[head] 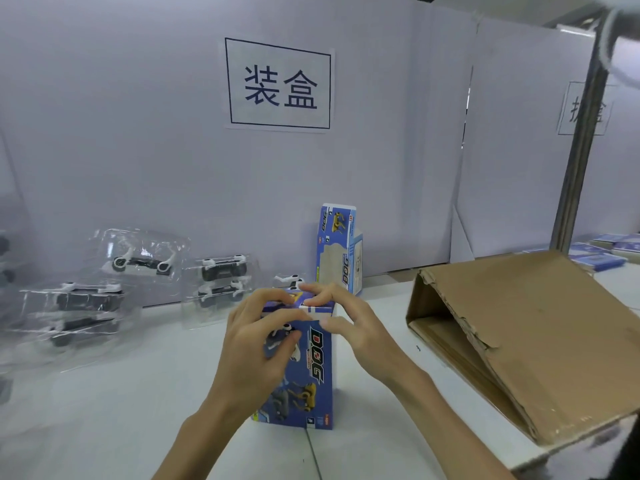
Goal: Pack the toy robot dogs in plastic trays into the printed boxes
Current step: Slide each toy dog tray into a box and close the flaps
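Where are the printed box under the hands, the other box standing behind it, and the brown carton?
printed box (317, 355), head view, front face by the DOG lettering
standing box (341, 244), head view, its upright front face
brown carton (519, 323), head view, its sloping top panel

White partition wall (138, 133), white tabletop (104, 410)
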